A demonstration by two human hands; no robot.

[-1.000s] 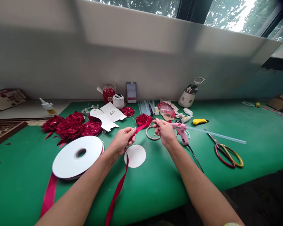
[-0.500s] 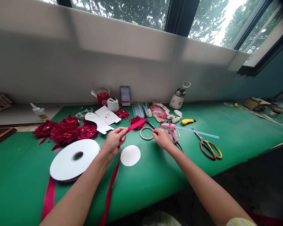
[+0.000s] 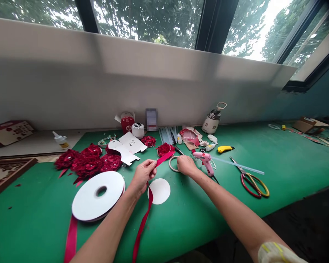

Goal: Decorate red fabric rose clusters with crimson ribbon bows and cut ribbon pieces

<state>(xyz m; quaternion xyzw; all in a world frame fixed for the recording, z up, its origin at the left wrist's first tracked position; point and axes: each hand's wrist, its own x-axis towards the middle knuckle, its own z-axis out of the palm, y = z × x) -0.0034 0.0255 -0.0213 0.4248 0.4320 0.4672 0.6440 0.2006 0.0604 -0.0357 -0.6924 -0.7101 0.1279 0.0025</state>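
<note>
My left hand pinches a red ribbon between thumb and fingers. Its short free end points to the upper right, and a long tail hangs down over a white paper disc to the table's front. My right hand is at the right side of a tape roll lying flat, its curled fingers covering part of the ring. What those fingertips hold, if anything, is hidden. Just right of that hand lies a pink glue gun. A white ribbon spool lies left of my left forearm.
Red fabric flowers are heaped at the left behind the spool. Scissors, a yellow cutter and a clear glue stick lie to the right. A bottle and a phone stand by the wall.
My right hand has moved inward over the right part of the tape roll, hiding the small bead seen inside it. The view has shifted; my left hand keeps the ribbon.
</note>
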